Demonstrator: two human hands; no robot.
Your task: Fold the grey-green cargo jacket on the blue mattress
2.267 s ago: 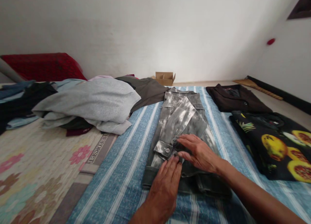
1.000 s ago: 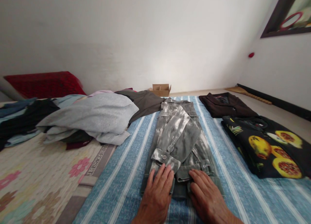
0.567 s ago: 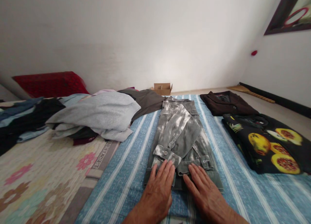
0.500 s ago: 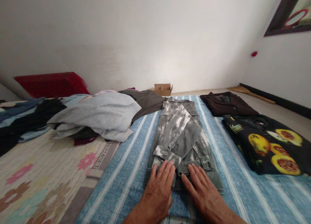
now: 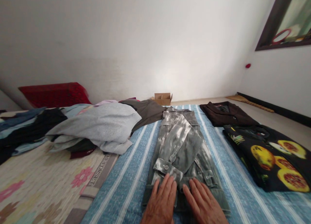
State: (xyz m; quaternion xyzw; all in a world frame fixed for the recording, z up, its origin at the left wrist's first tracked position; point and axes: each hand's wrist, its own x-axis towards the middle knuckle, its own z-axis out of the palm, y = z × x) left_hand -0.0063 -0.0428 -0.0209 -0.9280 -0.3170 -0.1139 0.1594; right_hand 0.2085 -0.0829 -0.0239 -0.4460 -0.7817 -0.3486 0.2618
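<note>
Left hand point(image 5: 161, 203) and right hand point(image 5: 202, 204) lie flat, fingers extended, gripping nothing, on near end of grey folded jacket point(image 5: 181, 149). Jacket lies lengthwise on blue striped sheet point(image 5: 131, 178).

Two hands point(image 5: 181, 201), maybe ten garments point(image 5: 181, 149).

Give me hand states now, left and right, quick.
Left hand: open, palm flat on the near end of the grey jacket, holding nothing.
Right hand: open, flat on the same jacket, beside the left, holding nothing.

Mottled grey denim jacket point(image 5: 181, 149) with metal buttons lies on woven striped cloth point(image 5: 131, 182).
</note>
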